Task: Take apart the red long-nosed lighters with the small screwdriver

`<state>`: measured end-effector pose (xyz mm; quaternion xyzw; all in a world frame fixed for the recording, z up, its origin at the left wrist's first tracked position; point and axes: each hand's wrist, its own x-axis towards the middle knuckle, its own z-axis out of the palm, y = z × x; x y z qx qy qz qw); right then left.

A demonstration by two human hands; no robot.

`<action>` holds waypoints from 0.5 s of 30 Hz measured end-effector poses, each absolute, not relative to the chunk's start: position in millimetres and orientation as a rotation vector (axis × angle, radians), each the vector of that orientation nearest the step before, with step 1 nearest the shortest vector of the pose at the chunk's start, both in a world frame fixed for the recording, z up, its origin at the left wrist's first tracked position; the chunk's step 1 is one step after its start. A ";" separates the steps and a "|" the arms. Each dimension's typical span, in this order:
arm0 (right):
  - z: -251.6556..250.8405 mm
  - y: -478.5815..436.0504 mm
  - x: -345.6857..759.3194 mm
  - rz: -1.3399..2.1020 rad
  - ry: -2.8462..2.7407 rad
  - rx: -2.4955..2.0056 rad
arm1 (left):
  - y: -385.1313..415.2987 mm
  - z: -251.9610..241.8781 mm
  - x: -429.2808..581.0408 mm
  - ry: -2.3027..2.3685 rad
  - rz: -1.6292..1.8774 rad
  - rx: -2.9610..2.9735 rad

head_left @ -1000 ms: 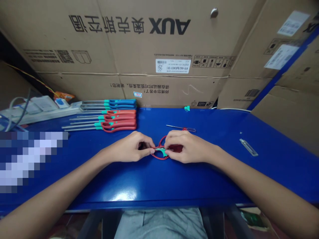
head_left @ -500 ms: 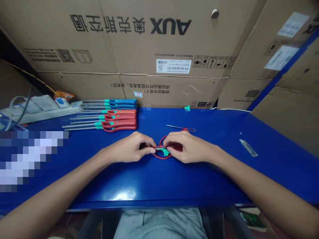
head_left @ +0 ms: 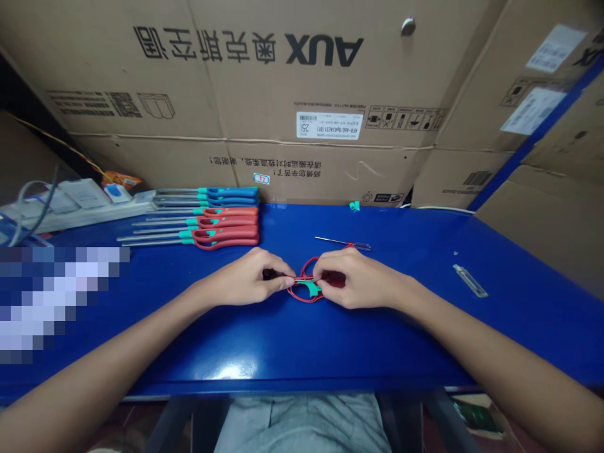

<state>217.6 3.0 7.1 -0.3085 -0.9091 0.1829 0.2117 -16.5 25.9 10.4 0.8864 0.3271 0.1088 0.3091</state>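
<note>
Between my hands, low over the blue table (head_left: 264, 352), is a partly assembled lighter with a red housing (head_left: 336, 280) and looped guards. Inside its front loop shows a green trigger piece (head_left: 311, 289). My left hand (head_left: 248, 277) pinches the lighter's left end, where a thin strip runs between the hands. Thumb and fingers of my right hand (head_left: 356, 278) close on the right part, covering much of the housing. Just behind the right hand lies a thin screwdriver-like tool (head_left: 337, 240) with a clear handle.
Several long-nosed lighters, red (head_left: 231, 236) and blue (head_left: 231, 196), lie stacked at left near a power strip (head_left: 94, 214). A clear tube-like part (head_left: 470, 280) lies at right. A green piece (head_left: 355, 206) sits by the cardboard wall (head_left: 264, 82).
My right fingertips have shifted slightly right along the lighter, uncovering a little more of its upper red loop. The left hand stays nearly in place.
</note>
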 end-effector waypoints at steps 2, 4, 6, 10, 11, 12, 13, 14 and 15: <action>8.1 2.1 217.1 0.502 -2.519 -0.860 | 27.3 9.7 -16.5 0.877 0.287 2.296; 9.4 1.3 216.5 0.493 -2.514 -0.864 | 28.0 9.5 -16.6 0.883 0.290 2.264; 10.1 1.0 216.1 0.485 -2.512 -0.872 | 28.1 9.8 -16.7 0.882 0.293 2.258; 8.4 2.2 216.7 0.491 -2.512 -0.850 | 27.8 10.1 -17.2 0.869 0.286 2.281; 7.7 2.6 217.0 0.491 -2.513 -0.841 | 27.7 9.9 -17.2 0.862 0.284 2.284; 7.0 2.8 217.3 0.490 -2.514 -0.834 | 27.7 9.7 -17.1 0.857 0.283 2.287; 6.4 2.9 217.5 0.488 -2.519 -0.830 | 27.5 9.4 -16.9 0.855 0.283 2.290; 6.0 2.8 217.6 0.488 -2.524 -0.831 | 27.4 9.2 -16.6 0.855 0.283 2.297; 5.7 2.5 217.5 0.488 -2.529 -0.832 | 27.1 8.9 -16.3 0.858 0.285 2.307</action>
